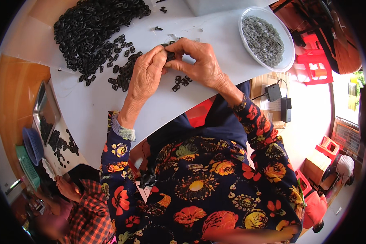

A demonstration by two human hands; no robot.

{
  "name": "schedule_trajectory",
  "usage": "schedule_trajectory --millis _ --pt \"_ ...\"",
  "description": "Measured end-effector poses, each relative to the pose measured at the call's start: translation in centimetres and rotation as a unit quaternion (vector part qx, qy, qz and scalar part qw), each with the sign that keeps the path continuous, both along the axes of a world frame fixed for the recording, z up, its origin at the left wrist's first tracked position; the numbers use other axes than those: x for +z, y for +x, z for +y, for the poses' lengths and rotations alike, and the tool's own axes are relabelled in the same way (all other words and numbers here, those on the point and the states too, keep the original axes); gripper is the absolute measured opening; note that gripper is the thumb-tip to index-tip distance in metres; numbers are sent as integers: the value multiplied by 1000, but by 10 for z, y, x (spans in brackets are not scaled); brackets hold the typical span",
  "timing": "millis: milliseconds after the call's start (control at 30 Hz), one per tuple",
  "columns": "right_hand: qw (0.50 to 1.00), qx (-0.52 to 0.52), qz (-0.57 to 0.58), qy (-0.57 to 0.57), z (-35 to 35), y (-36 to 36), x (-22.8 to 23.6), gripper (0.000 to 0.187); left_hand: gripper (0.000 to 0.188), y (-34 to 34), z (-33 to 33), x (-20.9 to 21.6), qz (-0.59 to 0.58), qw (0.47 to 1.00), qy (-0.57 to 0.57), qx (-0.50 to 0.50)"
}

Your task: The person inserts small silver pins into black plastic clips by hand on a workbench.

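Left hand point(145, 77): gripping black part point(170, 56)
Right hand point(197, 63): pinching it
Position: between both — long axis unclear (mostly covered)

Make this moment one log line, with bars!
left hand: curled at small black part | right hand: pinching it | nearby: two-holed black pieces; round tub, grey pieces
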State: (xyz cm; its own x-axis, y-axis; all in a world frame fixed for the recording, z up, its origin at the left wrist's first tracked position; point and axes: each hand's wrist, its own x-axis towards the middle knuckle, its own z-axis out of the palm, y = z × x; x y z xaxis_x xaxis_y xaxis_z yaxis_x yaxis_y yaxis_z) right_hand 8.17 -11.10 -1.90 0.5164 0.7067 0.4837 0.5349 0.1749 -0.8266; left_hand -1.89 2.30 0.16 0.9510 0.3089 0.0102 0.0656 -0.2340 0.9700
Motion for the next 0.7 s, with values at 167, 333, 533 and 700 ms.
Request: schedule_trajectory --millis 167,333,533,700 --pt "1000 2 -27 -11 -1 -3 -2 33 25 -3 -2 -14 -23 999 15 19" --pt "1000 -3 -28 -9 -1 -1 -6 31 24 -2 -3 -20 -47 998 25 21" --pt "1000 6 -17 -4 -1 -4 -6 28 22 -4 -4 -21 -47 998 25 20" --pt "1000 8 -6 -11 -2 -5 -4 25 22 -3 -6 -22 -61 998 12 16"
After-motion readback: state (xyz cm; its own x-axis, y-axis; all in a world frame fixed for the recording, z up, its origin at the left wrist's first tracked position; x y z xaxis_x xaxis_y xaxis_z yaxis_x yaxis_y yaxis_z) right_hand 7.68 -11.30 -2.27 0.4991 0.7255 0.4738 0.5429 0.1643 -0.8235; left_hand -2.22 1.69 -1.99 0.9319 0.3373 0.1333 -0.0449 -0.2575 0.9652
